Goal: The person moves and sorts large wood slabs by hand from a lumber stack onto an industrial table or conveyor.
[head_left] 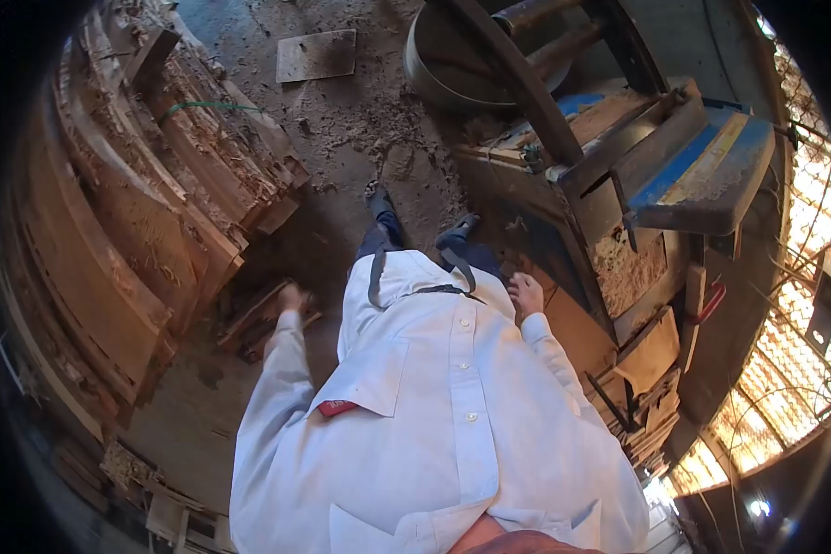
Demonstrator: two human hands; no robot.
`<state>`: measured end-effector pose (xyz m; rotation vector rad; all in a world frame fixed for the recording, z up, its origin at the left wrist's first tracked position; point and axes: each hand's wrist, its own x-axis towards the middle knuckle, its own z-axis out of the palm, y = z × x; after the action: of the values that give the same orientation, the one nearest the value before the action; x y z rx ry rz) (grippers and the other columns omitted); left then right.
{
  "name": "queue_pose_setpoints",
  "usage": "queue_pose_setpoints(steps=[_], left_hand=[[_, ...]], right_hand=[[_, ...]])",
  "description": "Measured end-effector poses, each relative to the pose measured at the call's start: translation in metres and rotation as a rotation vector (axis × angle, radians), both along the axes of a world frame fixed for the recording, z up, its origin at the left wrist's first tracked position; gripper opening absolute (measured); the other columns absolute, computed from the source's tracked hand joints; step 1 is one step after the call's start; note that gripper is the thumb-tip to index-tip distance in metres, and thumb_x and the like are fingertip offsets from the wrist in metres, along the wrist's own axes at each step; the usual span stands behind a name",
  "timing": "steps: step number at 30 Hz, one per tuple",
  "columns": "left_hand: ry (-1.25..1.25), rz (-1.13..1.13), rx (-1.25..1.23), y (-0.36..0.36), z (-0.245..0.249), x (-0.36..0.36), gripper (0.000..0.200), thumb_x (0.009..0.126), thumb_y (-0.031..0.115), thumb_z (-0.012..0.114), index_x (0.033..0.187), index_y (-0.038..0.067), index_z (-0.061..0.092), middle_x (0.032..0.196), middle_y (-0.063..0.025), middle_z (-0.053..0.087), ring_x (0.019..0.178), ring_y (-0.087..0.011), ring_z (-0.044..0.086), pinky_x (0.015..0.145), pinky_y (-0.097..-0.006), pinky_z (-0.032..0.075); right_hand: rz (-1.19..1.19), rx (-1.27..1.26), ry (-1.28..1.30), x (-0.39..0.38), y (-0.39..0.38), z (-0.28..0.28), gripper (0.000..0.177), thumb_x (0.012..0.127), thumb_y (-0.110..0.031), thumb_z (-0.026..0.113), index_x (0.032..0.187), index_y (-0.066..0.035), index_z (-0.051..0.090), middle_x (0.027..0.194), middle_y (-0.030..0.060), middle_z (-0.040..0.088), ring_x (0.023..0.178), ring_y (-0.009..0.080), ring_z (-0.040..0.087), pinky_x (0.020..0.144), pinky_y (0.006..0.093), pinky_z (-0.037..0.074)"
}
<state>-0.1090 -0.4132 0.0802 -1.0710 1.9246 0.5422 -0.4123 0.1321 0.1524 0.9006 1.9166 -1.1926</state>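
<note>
My left hand [293, 298] hangs at the end of a white sleeve, beside small wood pieces [249, 319] on the floor; it is blurred, and its fingers cannot be made out. On the other side, my right hand [526, 295] is beside my hip, near the wooden side of a workbench [563, 277]. Its fingers are partly bent and apart, with nothing seen in them. Between the hands is my white shirt [434, 369], with dark straps hanging at its lower edge.
Stacked rough planks [148, 212] rise at the left. A flat board [316, 55] lies on the dusty floor ahead. A round metal tub [425, 74] stands beyond the bench, which carries a blue and yellow board [702, 166]. Bright mesh [766, 388] shows at the right.
</note>
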Motion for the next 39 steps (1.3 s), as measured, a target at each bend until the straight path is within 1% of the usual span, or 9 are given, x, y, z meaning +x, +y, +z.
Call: queue_pose_setpoints(steps=[3,8,13,14,19,26,31,34,39], left_hand=[[-0.255,0.070,0.106,-0.005,-0.009,0.095,0.038,0.091,0.039,0.068,0.107,0.005,0.076,0.107,-0.0204,0.074,0.105,-0.0395,0.069,0.091,-0.0466,0.055],[-0.051,0.125,0.125,-0.009,-0.010,0.114,0.043,0.091,0.041,0.068,0.109,0.003,0.075,0.107,-0.0205,0.075,0.103,-0.0396,0.071,0.091,-0.0447,0.055],[0.391,-0.009,0.286,-0.033,-0.013,-0.033,0.047,0.091,0.040,0.072,0.112,-0.002,0.072,0.105,-0.0199,0.075,0.093,-0.0331,0.073,0.084,-0.0416,0.057],[0.411,0.042,0.316,-0.039,-0.005,-0.076,0.043,0.091,0.036,0.073,0.112,-0.002,0.072,0.101,-0.0185,0.075,0.090,-0.0287,0.073,0.080,-0.0397,0.057],[0.623,0.312,0.346,-0.054,0.035,-0.198,0.039,0.096,0.031,0.071,0.118,-0.002,0.069,0.103,-0.0117,0.073,0.085,-0.0181,0.071,0.073,-0.0315,0.057],[0.606,0.707,0.347,-0.054,0.030,-0.128,0.036,0.098,0.031,0.067,0.115,0.000,0.069,0.094,-0.0088,0.071,0.075,-0.0167,0.069,0.064,-0.0302,0.056],[0.447,0.160,0.050,0.022,0.024,-0.018,0.041,0.093,0.038,0.069,0.101,-0.002,0.076,0.091,-0.0133,0.076,0.077,-0.0196,0.070,0.074,-0.0355,0.056],[0.271,0.165,0.118,0.083,-0.014,0.044,0.047,0.091,0.044,0.069,0.105,0.000,0.077,0.107,-0.0208,0.075,0.101,-0.0324,0.072,0.090,-0.0406,0.054],[0.159,0.186,0.207,0.169,0.037,0.034,0.041,0.094,0.036,0.068,0.109,-0.002,0.075,0.105,-0.0169,0.076,0.096,-0.0271,0.072,0.087,-0.0383,0.055]], right_hand=[[0.080,0.105,-0.082,0.040,0.041,0.002,0.034,0.100,-0.031,0.063,0.121,-0.004,0.064,0.108,0.0091,0.070,0.080,0.0152,0.066,0.069,0.0300,0.056],[-0.099,0.060,-0.096,0.115,0.063,-0.004,0.033,0.098,-0.031,0.065,0.118,-0.004,0.066,0.105,0.0091,0.071,0.082,0.0165,0.066,0.069,0.0311,0.056],[0.167,0.280,0.091,0.204,0.052,-0.007,0.034,0.099,-0.027,0.063,0.119,-0.001,0.071,0.102,0.0109,0.075,0.095,0.0193,0.069,0.084,0.0332,0.055],[0.012,0.211,0.000,0.214,0.035,0.007,0.035,0.096,-0.029,0.065,0.113,0.000,0.073,0.112,0.0204,0.074,0.104,0.0290,0.071,0.091,0.0382,0.053],[0.150,0.181,0.005,0.250,0.026,0.003,0.033,0.096,-0.027,0.065,0.114,0.000,0.072,0.111,0.0184,0.075,0.100,0.0271,0.071,0.087,0.0372,0.054],[0.428,0.143,0.257,0.152,0.067,-0.052,0.029,0.098,-0.024,0.064,0.114,-0.001,0.072,0.109,0.0156,0.075,0.094,0.0244,0.072,0.082,0.0356,0.055],[-0.071,-0.113,0.116,0.037,0.088,-0.029,0.032,0.103,-0.027,0.061,0.125,-0.004,0.065,0.109,0.0086,0.072,0.085,0.0135,0.068,0.074,0.0262,0.055],[-0.071,-0.118,0.186,-0.001,0.102,-0.009,0.032,0.103,-0.028,0.061,0.123,-0.004,0.065,0.105,0.0072,0.072,0.084,0.0123,0.068,0.071,0.0256,0.055],[-0.060,-0.094,0.147,0.003,0.138,-0.009,0.033,0.103,-0.030,0.062,0.124,-0.004,0.065,0.105,0.0067,0.071,0.081,0.0130,0.068,0.068,0.0267,0.055]])
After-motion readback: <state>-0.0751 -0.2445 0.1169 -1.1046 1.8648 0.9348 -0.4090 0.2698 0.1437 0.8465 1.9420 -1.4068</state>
